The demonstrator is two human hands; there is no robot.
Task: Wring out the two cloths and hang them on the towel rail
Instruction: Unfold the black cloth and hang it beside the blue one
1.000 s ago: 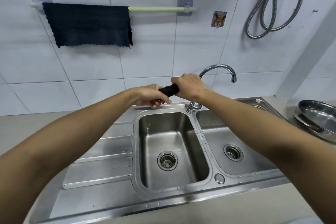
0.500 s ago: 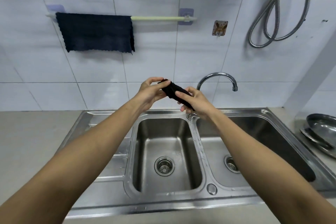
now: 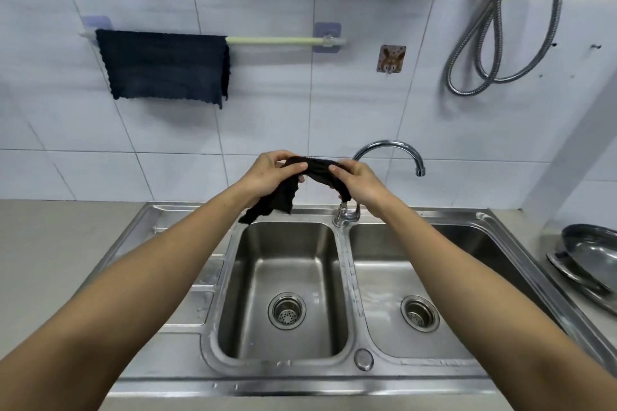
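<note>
Head view: at frame centre, above the sink (image 3: 187, 227), the left hand (image 3: 267, 173) and right hand (image 3: 359, 182) each close a grip on the black cloth (image 3: 317, 168), one end dangling. Upper left, a dark blue cloth (image 3: 160, 67) hangs on the towel rail (image 3: 277, 40).
</note>
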